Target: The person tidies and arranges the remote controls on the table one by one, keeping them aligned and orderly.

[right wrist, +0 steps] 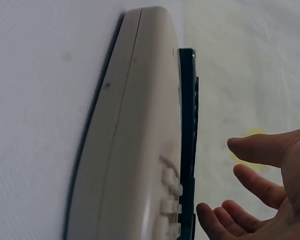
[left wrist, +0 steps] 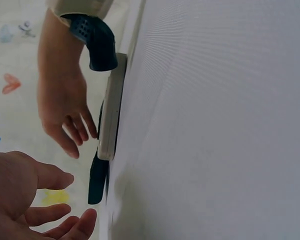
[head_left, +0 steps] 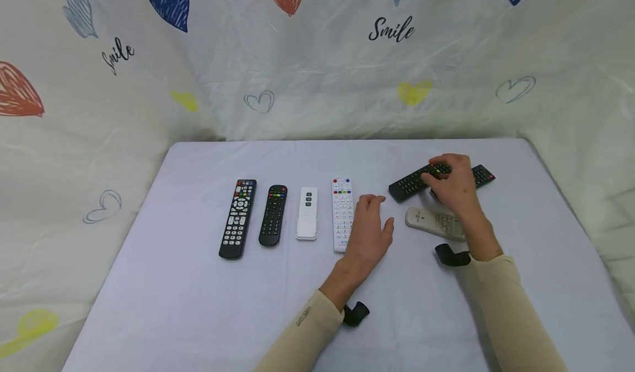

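My right hand (head_left: 453,183) hovers over a slanted black remote control (head_left: 409,186), its thumb and fingers spread apart and overlapping it in the head view. In the right wrist view nothing lies between those fingers. Partly hidden behind that hand is a second black remote (head_left: 483,176). A grey remote (head_left: 430,221) lies just nearer, below the right wrist, seen edge-on in the right wrist view. My left hand (head_left: 366,230), fingers loosely extended and holding nothing, is beside a white remote with coloured buttons (head_left: 342,209) and covers part of its lower right side.
To the left, a large black remote (head_left: 238,220), a smaller black remote (head_left: 273,216) and a small white remote (head_left: 307,214) stand upright in a row on the white-covered table (head_left: 173,300). A patterned cloth (head_left: 322,74) hangs behind the table. Black wrist cameras (head_left: 355,314) jut out from both wrists.
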Available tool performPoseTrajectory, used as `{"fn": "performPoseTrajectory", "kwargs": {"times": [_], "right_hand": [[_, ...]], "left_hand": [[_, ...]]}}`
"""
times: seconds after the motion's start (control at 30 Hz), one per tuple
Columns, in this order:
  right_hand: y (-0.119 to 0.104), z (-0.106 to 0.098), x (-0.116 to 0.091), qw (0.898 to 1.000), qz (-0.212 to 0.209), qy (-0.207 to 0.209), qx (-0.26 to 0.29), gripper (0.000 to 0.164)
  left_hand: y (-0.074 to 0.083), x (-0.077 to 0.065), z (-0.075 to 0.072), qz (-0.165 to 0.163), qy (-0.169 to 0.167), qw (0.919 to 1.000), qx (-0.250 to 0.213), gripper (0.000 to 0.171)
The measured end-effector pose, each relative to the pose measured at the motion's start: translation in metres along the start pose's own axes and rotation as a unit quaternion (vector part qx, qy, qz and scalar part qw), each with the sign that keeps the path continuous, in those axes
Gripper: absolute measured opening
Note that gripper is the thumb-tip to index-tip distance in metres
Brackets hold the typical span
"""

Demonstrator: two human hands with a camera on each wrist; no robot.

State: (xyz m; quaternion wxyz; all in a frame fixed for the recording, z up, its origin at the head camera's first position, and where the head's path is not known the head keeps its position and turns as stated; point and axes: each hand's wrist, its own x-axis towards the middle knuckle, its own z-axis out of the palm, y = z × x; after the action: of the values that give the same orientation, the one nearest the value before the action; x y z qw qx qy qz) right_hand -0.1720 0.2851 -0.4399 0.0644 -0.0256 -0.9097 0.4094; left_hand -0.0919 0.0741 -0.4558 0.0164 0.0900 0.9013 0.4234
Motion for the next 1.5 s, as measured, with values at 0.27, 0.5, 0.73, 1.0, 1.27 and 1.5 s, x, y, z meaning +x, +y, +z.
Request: {"fn": "performPoseTrajectory", "kwargs": {"times": [0.27,0.5,0.73,1.0,1.27,1.5], "right_hand": [[0.004,-0.003,0.001,0.999,0.039,-0.005,-0.011,0.046],[0.006,-0.007,0.009,0.996,0.074,-0.027,-0.033,0.054],[0.006,-0.012,0.015,0.992,0.096,-0.050,-0.064,0.060],[0.009,-0.014,0.018,0.990,0.095,-0.058,-0.083,0.061],[0.013,-0.016,0.020,0.990,0.086,-0.054,-0.100,0.058],[0.010,-0.016,0.024,0.984,0.111,-0.063,-0.124,0.060]], "left_hand": [[0.006,0.007,0.007,-0.012,-0.022,0.9997,0.003,0.051],[0.013,0.014,0.014,-0.027,-0.036,0.9989,0.010,0.057],[0.013,0.021,0.022,-0.036,-0.034,0.9987,0.004,0.062],[0.012,0.027,0.028,-0.029,-0.030,0.9989,0.022,0.063],[0.013,0.031,0.030,-0.031,-0.023,0.9982,0.045,0.064],[0.013,0.034,0.030,-0.040,-0.018,0.9979,0.047,0.063]]}}
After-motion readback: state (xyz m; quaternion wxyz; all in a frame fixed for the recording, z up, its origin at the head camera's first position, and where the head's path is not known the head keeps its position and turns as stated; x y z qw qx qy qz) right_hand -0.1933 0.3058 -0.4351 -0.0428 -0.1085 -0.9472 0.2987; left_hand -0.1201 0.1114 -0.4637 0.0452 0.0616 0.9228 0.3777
